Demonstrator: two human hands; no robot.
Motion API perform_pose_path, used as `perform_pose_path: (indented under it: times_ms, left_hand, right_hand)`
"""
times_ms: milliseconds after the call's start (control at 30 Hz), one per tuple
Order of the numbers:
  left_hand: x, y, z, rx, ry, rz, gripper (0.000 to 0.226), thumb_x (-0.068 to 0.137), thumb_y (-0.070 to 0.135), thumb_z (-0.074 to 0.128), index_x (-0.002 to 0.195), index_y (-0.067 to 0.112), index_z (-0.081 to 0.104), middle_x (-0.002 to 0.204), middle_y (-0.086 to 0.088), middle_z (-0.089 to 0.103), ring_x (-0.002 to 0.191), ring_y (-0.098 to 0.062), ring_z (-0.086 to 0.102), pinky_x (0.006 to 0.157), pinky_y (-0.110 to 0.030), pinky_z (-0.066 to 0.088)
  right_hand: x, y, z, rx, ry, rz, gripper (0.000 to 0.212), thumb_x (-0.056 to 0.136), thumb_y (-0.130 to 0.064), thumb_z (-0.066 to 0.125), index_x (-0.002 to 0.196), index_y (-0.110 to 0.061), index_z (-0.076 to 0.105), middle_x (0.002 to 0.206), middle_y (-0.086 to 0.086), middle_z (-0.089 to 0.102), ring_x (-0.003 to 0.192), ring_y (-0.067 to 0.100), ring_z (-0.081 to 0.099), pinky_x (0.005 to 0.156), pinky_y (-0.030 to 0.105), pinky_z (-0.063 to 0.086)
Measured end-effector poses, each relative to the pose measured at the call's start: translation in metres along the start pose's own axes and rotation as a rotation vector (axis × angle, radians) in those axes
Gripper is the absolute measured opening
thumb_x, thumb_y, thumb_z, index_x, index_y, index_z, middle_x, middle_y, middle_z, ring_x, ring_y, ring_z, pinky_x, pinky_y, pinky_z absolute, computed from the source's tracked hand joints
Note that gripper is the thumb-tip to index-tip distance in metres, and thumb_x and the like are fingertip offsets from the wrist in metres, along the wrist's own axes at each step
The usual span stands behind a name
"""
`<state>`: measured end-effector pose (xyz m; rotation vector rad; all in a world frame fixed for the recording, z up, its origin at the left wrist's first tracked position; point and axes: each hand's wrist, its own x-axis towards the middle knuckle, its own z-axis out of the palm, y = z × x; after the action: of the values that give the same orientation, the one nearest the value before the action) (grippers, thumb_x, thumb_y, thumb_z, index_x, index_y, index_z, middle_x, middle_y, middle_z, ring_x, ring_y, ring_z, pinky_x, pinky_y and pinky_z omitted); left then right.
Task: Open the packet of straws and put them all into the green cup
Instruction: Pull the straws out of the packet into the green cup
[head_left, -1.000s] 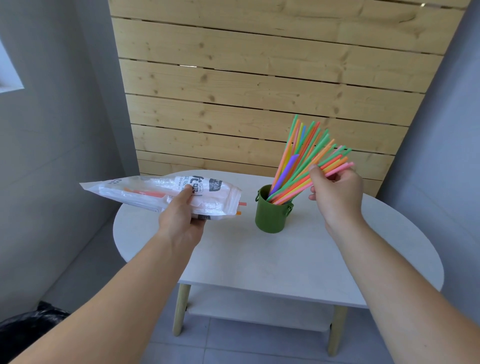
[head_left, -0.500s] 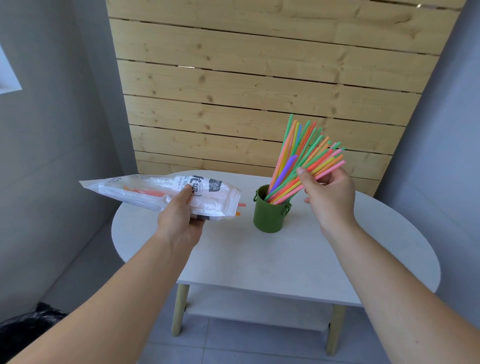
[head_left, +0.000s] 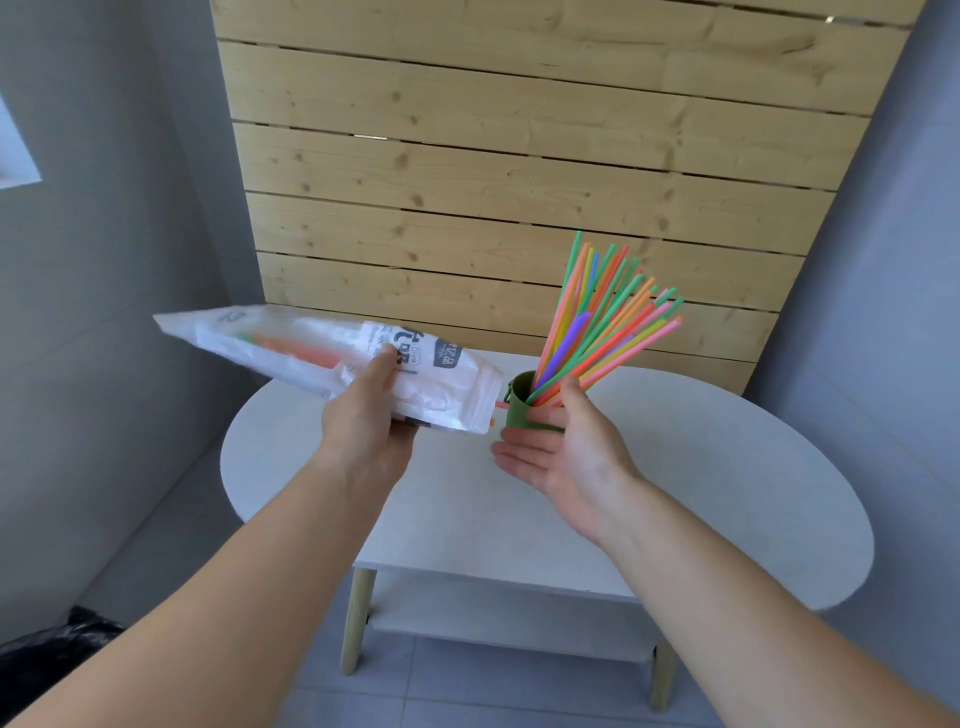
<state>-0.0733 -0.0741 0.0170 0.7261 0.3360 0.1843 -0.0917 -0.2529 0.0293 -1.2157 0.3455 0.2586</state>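
A small green cup (head_left: 521, 406) stands on the white table (head_left: 701, 467) and holds a fan of several coloured straws (head_left: 602, 322) leaning to the right. My right hand (head_left: 558, 449) is open, palm up, just in front of the cup and partly covering it, with nothing in it. My left hand (head_left: 366, 423) grips the white plastic straw packet (head_left: 322, 358) in the air to the left of the cup. The packet's open end points at the cup. An orange straw shows through the plastic, and straw tips poke out of the opening.
A wall of pale wooden planks (head_left: 519, 182) rises behind the table. The table has a lower shelf (head_left: 493, 608) and wooden legs. A black bin bag (head_left: 47, 649) sits on the floor at the lower left.
My right hand let go of the straws and dropped from their upper ends to just in front of the cup, palm open. The straws now stand alone in the cup.
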Motion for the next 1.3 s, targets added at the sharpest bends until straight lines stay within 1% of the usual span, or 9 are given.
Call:
perform_pose_path:
  times_ms: [167,367,500,633,733,900,1033,1167,1300]
  left_hand:
    - [-0.021,0.0,0.018,0.108,-0.143,0.132,0.035,0.098,0.012,0.071,0.13,0.001,0.066,0.126,-0.02,0.074,0.112,-0.033,0.074,0.095,-0.046,0.061]
    - [-0.027,0.002,0.024,0.185,-0.176,0.221,0.022,0.097,0.007,0.07,0.118,0.008,0.071,0.122,-0.018,0.075,0.112,-0.036,0.073,0.1,-0.05,0.059]
    - [-0.025,0.001,0.023,0.157,-0.148,0.203,0.02,0.097,0.006,0.07,0.117,0.007,0.071,0.117,-0.016,0.078,0.106,-0.033,0.076,0.094,-0.046,0.062]
    - [-0.015,0.002,0.014,0.034,-0.053,0.116,0.022,0.098,0.007,0.069,0.12,0.004,0.068,0.111,-0.013,0.078,0.095,-0.025,0.078,0.087,-0.04,0.064]
    - [-0.005,0.002,0.005,-0.025,-0.002,0.045,0.03,0.099,0.009,0.068,0.127,0.003,0.064,0.124,-0.014,0.076,0.102,-0.025,0.077,0.083,-0.038,0.065]
    - [0.004,0.001,-0.001,-0.099,0.064,-0.037,0.033,0.099,0.01,0.068,0.131,0.002,0.064,0.121,-0.011,0.077,0.102,-0.022,0.078,0.069,-0.033,0.066]
    - [0.004,0.001,0.0,-0.119,0.071,-0.056,0.033,0.1,0.011,0.068,0.132,0.004,0.064,0.121,-0.009,0.077,0.101,-0.021,0.078,0.068,-0.032,0.065]
    - [0.002,0.002,0.002,-0.145,0.081,-0.066,0.031,0.1,0.011,0.067,0.131,0.006,0.065,0.118,-0.007,0.078,0.087,-0.016,0.079,0.062,-0.03,0.064]
    - [0.002,0.003,0.001,-0.146,0.095,-0.07,0.034,0.1,0.012,0.069,0.133,0.007,0.065,0.119,-0.006,0.077,0.09,-0.016,0.078,0.062,-0.031,0.065]
  right_hand:
    - [-0.005,0.006,0.019,0.252,-0.068,0.014,0.054,0.104,-0.051,0.037,0.123,-0.007,0.062,0.109,0.015,0.074,0.101,0.031,0.073,0.093,0.049,0.057]
    - [-0.003,0.01,0.023,0.218,-0.116,0.003,0.043,0.107,-0.039,0.034,0.124,-0.018,0.068,0.116,0.007,0.075,0.109,0.026,0.071,0.094,0.045,0.057]
    - [-0.005,0.012,0.022,0.091,-0.062,-0.029,0.036,0.105,-0.035,0.041,0.109,-0.013,0.069,0.098,0.009,0.075,0.084,0.028,0.068,0.072,0.038,0.061]
    - [-0.004,0.01,0.019,-0.142,0.039,-0.143,0.025,0.103,-0.031,0.046,0.091,-0.016,0.062,0.076,0.006,0.062,0.056,0.018,0.054,0.049,0.027,0.045]
    - [0.002,0.01,0.012,-0.28,0.053,-0.289,0.018,0.099,-0.025,0.054,0.091,-0.012,0.065,0.078,0.004,0.059,0.055,0.016,0.053,0.05,0.027,0.044]
    - [0.001,0.006,0.01,-0.134,0.015,-0.373,0.014,0.094,-0.016,0.066,0.097,-0.002,0.068,0.074,0.007,0.064,0.054,0.012,0.06,0.056,0.024,0.052]
    - [-0.002,0.004,0.01,-0.147,0.017,-0.434,0.002,0.091,-0.009,0.07,0.09,-0.007,0.07,0.073,0.01,0.065,0.054,0.013,0.061,0.06,0.026,0.056]
    - [-0.006,0.001,0.009,-0.212,0.086,-0.545,0.004,0.092,-0.008,0.068,0.089,-0.009,0.069,0.072,0.012,0.065,0.051,0.012,0.061,0.056,0.023,0.057]
    - [-0.011,-0.002,0.01,-0.282,0.095,-0.644,0.009,0.093,-0.007,0.066,0.086,-0.012,0.068,0.071,0.011,0.063,0.048,0.008,0.058,0.05,0.022,0.054]
